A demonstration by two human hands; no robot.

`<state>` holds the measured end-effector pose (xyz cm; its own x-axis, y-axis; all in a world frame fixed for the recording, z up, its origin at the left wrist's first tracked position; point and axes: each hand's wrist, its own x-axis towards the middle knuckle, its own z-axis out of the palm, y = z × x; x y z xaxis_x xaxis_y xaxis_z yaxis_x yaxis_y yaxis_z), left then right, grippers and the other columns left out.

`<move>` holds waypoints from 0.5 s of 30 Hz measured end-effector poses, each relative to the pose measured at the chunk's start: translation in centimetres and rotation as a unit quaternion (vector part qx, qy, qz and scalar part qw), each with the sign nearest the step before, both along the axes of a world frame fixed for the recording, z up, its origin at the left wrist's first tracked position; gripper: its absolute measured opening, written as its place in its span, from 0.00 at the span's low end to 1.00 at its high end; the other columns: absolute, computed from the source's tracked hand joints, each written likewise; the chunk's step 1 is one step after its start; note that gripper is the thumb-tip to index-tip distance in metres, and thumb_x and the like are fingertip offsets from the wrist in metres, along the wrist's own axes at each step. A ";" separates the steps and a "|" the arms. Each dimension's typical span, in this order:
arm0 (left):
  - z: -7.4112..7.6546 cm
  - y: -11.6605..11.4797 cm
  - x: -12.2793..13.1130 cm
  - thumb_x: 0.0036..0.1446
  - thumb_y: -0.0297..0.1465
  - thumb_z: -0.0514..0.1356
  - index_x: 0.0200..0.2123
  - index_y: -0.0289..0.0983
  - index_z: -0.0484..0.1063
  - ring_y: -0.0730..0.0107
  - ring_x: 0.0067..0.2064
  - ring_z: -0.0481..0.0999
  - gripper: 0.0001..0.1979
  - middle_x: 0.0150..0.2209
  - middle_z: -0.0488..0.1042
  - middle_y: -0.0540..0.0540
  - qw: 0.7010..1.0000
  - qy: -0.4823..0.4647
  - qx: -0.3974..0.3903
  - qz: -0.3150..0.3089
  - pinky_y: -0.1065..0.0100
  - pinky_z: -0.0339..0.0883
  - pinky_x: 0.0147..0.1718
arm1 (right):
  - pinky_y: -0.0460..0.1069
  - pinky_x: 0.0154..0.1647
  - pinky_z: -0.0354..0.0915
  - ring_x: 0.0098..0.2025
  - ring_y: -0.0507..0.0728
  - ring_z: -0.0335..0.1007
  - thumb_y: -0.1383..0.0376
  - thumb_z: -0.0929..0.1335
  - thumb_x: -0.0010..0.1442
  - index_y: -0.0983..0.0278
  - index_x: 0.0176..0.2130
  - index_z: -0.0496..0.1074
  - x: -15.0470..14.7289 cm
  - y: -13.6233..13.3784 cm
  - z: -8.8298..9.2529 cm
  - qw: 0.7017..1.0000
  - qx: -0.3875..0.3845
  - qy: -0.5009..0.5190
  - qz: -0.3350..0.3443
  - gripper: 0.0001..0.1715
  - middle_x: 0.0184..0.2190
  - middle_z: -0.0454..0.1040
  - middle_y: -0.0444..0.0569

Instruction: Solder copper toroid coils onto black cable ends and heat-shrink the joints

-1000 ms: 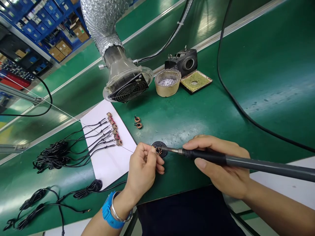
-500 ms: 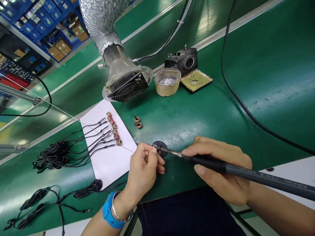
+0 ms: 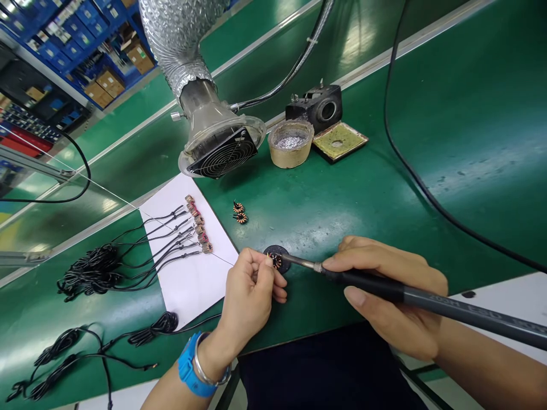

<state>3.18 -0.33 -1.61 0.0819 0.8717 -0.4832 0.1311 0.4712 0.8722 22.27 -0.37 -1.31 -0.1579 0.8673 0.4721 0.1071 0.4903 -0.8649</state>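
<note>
Toroidal coil (image 3: 276, 261) at L hand's (image 3: 252, 287) fingertips, on the side facing R hand (image 3: 401, 322). L thumb + index pinch it; R fingers curled round soldering iron (image 3: 427, 300). L hand nearer, in contact; R hand well off to the right, only iron's tip reaches coil.

Key relation: iron's long axis runs from R hand leftward & slightly away from wearer, straight at coil; tip at or just touching it, contact too small to confirm. Coil over black disc (image 3: 280, 249); can't tell if resting on it. Ring's tilt unclear.

Room: table (image 3: 342, 205) bare just ahead of R hand; black cord (image 3: 410, 176) beyond that. Loose coils (image 3: 240, 218) ahead of L hand, apart from it. White sheet (image 3: 183, 290) w/ cabled coils (image 3: 199, 222) left of L hand, close. Fume hood (image 3: 224, 154) overhangs farther ahead. Table's near edge just wearer-side of both hands, so sweep that way tight, IMO.
</note>
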 end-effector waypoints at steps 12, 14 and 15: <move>0.1 -0.1 0.1 0.63 0.40 0.53 0.33 0.37 0.59 0.78 0.21 0.70 0.13 0.23 0.71 0.53 1.000 -0.003 -0.006 0.005 0.74 0.67 0.21 | 0.50 0.23 0.56 0.22 0.52 0.60 0.72 0.63 0.54 0.65 0.43 0.72 -0.2 0.2 -0.2 1.000 0.012 0.019 -0.013 0.16 0.22 0.65 0.45; 0.2 0.1 -0.1 0.63 0.40 0.52 0.33 0.37 0.60 0.78 0.21 0.70 0.13 0.24 0.71 0.53 1.000 -0.002 -0.003 -0.002 0.74 0.67 0.22 | 0.50 0.23 0.56 0.23 0.53 0.61 0.72 0.63 0.54 0.65 0.43 0.72 0.0 0.2 -0.2 1.000 0.014 0.016 -0.018 0.17 0.23 0.66 0.46; 0.2 0.2 -0.2 0.63 0.41 0.52 0.33 0.37 0.60 0.78 0.22 0.70 0.13 0.24 0.71 0.53 1.000 0.001 -0.002 -0.009 0.74 0.66 0.22 | 0.50 0.23 0.57 0.24 0.53 0.62 0.72 0.63 0.55 0.64 0.44 0.72 0.2 0.4 -0.1 0.999 0.016 0.013 -0.025 0.17 0.24 0.67 0.47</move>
